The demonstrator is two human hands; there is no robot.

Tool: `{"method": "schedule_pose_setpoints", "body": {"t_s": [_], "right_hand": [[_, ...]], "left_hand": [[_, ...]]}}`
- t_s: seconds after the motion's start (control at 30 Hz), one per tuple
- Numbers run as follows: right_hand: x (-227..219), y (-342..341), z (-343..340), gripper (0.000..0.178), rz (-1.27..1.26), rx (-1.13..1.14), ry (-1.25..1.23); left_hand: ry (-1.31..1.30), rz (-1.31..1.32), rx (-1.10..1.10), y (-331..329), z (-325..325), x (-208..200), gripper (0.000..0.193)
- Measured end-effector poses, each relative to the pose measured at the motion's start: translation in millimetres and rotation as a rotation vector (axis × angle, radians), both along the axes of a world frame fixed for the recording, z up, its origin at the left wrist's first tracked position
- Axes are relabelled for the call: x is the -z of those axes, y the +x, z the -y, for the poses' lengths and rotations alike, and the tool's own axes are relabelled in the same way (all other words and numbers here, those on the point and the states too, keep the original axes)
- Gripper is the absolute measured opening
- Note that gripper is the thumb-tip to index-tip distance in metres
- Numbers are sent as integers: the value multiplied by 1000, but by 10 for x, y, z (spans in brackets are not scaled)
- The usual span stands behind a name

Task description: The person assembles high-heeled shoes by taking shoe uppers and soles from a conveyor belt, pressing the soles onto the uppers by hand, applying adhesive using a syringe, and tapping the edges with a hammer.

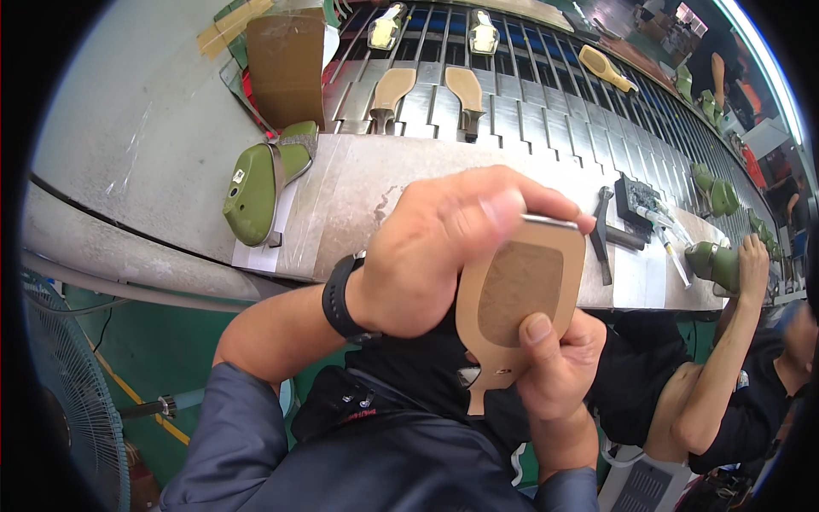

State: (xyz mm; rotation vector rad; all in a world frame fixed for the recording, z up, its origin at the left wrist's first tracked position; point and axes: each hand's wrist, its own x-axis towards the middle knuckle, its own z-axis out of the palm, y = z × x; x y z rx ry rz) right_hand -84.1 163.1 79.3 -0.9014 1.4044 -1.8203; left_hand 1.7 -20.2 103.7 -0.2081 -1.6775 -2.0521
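A tan shoe sole (478, 341) with a darker brown patch in its middle is held up in front of my chest, broad toe end up and narrow end down. My right hand (559, 363) grips its lower right side, thumb pressed on the face. My left hand (444, 239), with a black watch on the wrist, curls its fingers over the toe end. A thin shiny strip shows along that top edge, under the fingers. The left thumb is blurred by motion, and part of the sole's left side is hidden behind that hand.
A green shoe last (252, 196) stands on the worktable (350, 188) at left. A hammer (603, 235), a black block (636, 198) and syringe-like tubes (670, 239) lie at right. Beyond runs a slatted conveyor (520, 111) carrying soles (394, 88). A co-worker's hand (752, 264) touches another green last.
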Motion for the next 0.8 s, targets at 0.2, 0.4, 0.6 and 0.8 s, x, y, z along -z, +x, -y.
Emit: {"method": "schedule_pose_setpoints", "body": {"t_s": [0.2, 0.4, 0.6, 0.8], "right_hand": [[-95, -306, 111, 44, 154, -62, 7], [-54, -452, 153, 34, 218, -48, -96], [-54, -516, 202, 33, 106, 5, -92], [-31, -583, 205, 33, 55, 11, -94]], "left_hand": [[217, -46, 73, -318, 158, 84, 70], [73, -70, -24, -480, 172, 97, 63], [-12, -111, -43, -581, 212, 135, 63], [-48, -134, -36, -639, 239, 202, 61]]}}
